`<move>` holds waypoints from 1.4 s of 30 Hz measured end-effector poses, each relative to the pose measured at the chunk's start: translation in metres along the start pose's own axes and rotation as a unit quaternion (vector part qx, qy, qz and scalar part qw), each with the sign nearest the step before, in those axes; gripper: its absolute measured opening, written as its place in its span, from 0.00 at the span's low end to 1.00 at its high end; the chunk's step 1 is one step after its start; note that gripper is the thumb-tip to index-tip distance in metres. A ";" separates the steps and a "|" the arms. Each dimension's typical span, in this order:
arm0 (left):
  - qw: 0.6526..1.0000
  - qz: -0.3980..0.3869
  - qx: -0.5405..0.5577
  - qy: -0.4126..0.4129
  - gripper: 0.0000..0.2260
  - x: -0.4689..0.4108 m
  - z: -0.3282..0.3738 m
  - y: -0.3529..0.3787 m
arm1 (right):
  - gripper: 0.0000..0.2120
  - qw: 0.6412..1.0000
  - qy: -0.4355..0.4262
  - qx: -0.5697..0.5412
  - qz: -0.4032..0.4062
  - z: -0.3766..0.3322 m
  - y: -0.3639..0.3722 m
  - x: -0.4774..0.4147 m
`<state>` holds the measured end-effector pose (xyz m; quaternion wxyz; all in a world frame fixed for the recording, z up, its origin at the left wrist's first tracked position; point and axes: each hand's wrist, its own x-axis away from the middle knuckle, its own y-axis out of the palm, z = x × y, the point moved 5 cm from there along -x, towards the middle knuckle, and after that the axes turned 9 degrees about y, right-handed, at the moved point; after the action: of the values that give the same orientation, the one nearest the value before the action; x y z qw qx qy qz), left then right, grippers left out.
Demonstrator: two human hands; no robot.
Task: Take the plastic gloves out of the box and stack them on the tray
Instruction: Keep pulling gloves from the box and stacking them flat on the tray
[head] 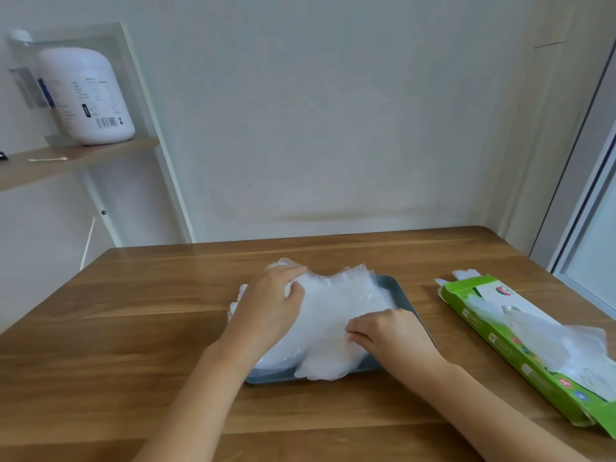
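A pile of clear plastic gloves [333,315] lies on a grey-blue tray [396,291] in the middle of the wooden table. My left hand [270,305] is at the pile's far left part, fingers curled over a glove's edge. My right hand [386,331] is on the pile's near right part, fingertips bent and pinching the plastic. A green glove box [493,338] lies open on the table to the right of the tray. One more glove [553,335] sticks out of its top slot.
The wooden table [150,328] stands against a white wall. At the upper left a shelf [76,158] carries a large white jug [86,95] and a cotton swab. A window frame [586,201] runs along the right edge.
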<state>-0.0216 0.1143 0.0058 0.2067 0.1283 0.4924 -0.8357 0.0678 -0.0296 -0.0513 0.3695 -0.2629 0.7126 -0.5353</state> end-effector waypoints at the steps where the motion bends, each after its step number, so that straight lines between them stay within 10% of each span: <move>1: 1.000 -0.023 0.011 0.000 0.17 -0.003 0.004 0.010 | 0.15 1.000 0.000 -0.001 0.000 0.001 -0.001 0.000; 12: 0.943 -0.278 -0.172 -0.055 0.34 0.006 -0.037 0.093 | 0.22 0.959 -0.010 -0.095 0.267 -0.003 -0.032 0.012; 18: 0.927 -0.302 -0.216 -0.054 0.38 0.008 -0.041 0.099 | 0.17 0.943 0.114 -0.307 -0.057 -0.031 0.002 -0.023; 23: 0.937 -0.297 -0.168 -0.072 0.38 0.012 -0.040 0.092 | 0.22 0.968 0.112 -0.161 -0.160 -0.017 0.036 -0.032; 38: 0.872 -0.396 -0.232 -0.170 0.43 0.016 -0.051 0.053 | 0.39 0.967 0.164 -0.040 -0.191 0.031 0.039 -0.019; 42: 0.914 -0.333 -0.137 -0.185 0.44 0.014 -0.041 0.040 | 0.34 0.968 0.152 -0.109 -0.165 0.030 0.006 0.001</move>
<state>-0.0147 0.1296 -0.0511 0.0189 -0.2297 0.5697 -0.7889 0.0916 -0.0455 -0.0618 0.1319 -0.3314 0.7614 -0.5414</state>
